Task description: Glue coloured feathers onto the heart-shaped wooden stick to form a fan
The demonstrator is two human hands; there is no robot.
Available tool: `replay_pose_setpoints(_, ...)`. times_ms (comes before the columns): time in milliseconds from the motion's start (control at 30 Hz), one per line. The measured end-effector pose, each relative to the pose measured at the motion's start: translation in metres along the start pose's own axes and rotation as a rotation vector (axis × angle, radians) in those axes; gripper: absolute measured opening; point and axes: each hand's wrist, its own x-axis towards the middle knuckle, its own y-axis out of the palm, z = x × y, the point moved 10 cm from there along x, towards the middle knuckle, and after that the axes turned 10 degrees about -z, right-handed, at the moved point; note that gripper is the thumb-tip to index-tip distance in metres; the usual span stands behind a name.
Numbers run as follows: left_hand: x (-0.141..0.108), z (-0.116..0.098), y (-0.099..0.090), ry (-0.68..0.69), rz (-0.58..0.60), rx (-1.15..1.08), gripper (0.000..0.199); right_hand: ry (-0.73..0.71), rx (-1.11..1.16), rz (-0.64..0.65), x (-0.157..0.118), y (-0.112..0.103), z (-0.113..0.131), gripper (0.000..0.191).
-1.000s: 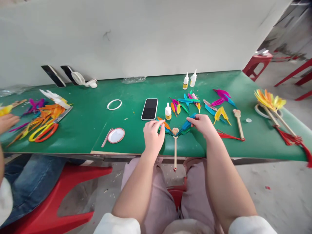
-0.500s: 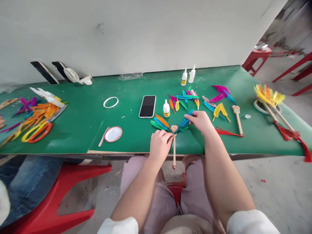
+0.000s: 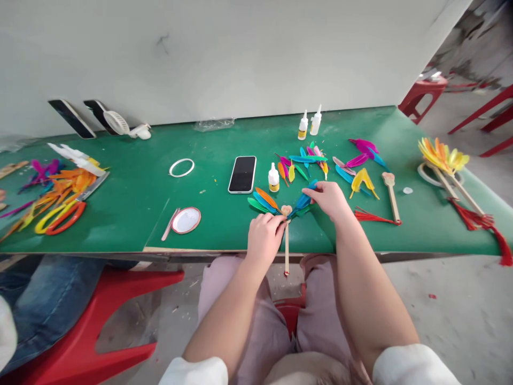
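A wooden stick (image 3: 287, 248) with a heart-shaped top lies over the table's front edge, with green, blue and orange feathers (image 3: 266, 199) fanning out at its upper left. My left hand (image 3: 264, 235) pinches the stick just below the heart. Between the fingertips of my right hand (image 3: 329, 200) is a blue feather (image 3: 303, 201), angled up to the right of the heart, with green feathers beneath it. A glue bottle (image 3: 273, 178) stands upright just behind the feathers, beside a phone (image 3: 242, 174).
Loose feathers (image 3: 308, 159), two more bottles and another wooden stick (image 3: 391, 198) lie or stand right of centre. A yellow feather fan (image 3: 444, 156) is at far right. Scissors (image 3: 66, 216), orange feathers and a small dish (image 3: 186, 220) are on the left. A seated person's leg (image 3: 60, 299) shows lower left.
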Motion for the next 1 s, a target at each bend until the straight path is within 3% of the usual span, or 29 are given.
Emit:
replay_pose_setpoints(167,-0.001,-0.006,0.005,0.053,0.043,0.039,0.028,-0.005,-0.01,-0.007,0.0,0.0,0.0,0.032)
replay_pose_setpoints(600,0.0,-0.012,0.008,0.098,0.082,0.104,0.03,-0.01,-0.087,-0.029,0.001,0.0,0.0,0.031)
replay_pose_setpoints(733,-0.001,-0.01,0.009,0.09,0.092,0.106,0.03,-0.025,-0.079,-0.114,0.006,-0.007,-0.005,0.029)
replay_pose_setpoints(900,-0.001,-0.009,0.011,0.079,0.111,0.122,0.03,0.033,0.023,-0.313,0.014,-0.031,-0.021,0.034)
replay_pose_setpoints(1000,-0.001,-0.009,0.011,0.074,0.12,0.126,0.03,0.039,0.078,-0.324,0.019,-0.033,-0.026,0.03)
